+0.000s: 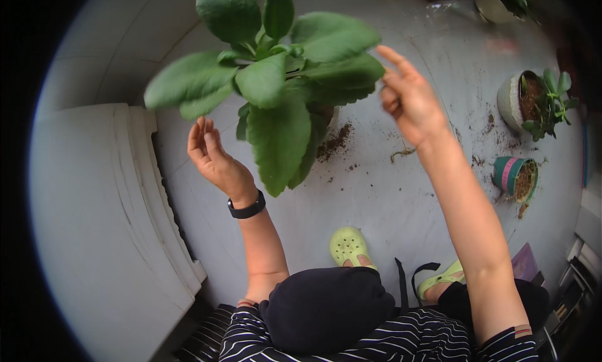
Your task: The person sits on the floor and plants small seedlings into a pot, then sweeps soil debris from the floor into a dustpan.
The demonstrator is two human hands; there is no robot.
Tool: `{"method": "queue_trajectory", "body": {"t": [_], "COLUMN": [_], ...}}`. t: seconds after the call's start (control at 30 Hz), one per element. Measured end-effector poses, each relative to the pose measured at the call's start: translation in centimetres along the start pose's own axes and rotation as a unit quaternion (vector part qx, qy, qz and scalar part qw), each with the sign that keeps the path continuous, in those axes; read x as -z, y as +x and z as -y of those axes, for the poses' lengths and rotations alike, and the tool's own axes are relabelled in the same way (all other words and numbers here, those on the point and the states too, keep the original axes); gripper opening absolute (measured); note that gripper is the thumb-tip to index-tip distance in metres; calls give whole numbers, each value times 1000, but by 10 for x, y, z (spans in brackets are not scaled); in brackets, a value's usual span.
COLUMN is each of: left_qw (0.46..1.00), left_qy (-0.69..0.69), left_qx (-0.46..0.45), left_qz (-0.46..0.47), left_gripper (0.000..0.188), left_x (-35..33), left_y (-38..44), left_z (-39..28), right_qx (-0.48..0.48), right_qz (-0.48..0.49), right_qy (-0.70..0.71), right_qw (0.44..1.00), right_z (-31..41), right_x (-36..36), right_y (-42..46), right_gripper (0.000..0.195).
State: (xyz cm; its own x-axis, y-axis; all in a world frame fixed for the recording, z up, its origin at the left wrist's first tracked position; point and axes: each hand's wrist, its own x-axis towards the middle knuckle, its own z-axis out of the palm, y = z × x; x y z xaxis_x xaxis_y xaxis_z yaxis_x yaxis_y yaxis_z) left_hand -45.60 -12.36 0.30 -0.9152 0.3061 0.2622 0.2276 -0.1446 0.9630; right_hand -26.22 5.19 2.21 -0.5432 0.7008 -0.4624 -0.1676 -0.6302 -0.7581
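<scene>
A large green succulent plant (261, 82) with broad scalloped leaves spreads before me. Its leaves cover most of its pot (334, 117), whose edge shows at the right. My left hand (221, 166), with a black wristband (248, 206), is under a left leaf; its fingers are loosely curled, and the tips lie close to the leaf's lower edge. On the other side, my right hand (408, 98) is at the tips of the right-hand leaves, fingers apart. Whether it touches them I cannot tell. I see nothing held in either palm.
Spilled soil (336, 143) and a root scrap (402, 152) lie on the grey floor (301, 225). Rightward are a white pot (510, 103) with a small succulent and a tipped green pot (512, 176). Another potted plant (501, 4) is farther back. A white cabinet-like block (94, 211) borders the left.
</scene>
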Motion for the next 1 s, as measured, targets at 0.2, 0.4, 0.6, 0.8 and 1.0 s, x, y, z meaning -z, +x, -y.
{"method": "queue_trajectory", "body": {"t": [0.2, 0.4, 0.6, 0.8, 1.0], "left_qw": [951, 896, 886, 822, 795], "left_qy": [-19, -41, -44, 3, 16], "left_qx": [296, 375, 360, 438, 490], "left_qz": [88, 232, 291, 364, 359], "left_gripper": [32, 38, 38, 49, 44], "left_x": [45, 7, 0, -2, -22], "left_y": [-36, -88, -57, -27, -11], "left_z": [57, 12, 24, 19, 14], "right_qx": [-32, -223, -230, -169, -137], "right_qz": [-100, -123, -124, -103, -128], "right_qy": [-95, -96, -96, -87, -38], "right_qw": [990, 962, 960, 976, 981], "right_z": [-27, -87, -91, -70, -77], "right_x": [62, 105, 122, 133, 150], "right_y": [-26, -89, -109, -106, -113], "right_gripper": [31, 25, 22, 21, 20]}}
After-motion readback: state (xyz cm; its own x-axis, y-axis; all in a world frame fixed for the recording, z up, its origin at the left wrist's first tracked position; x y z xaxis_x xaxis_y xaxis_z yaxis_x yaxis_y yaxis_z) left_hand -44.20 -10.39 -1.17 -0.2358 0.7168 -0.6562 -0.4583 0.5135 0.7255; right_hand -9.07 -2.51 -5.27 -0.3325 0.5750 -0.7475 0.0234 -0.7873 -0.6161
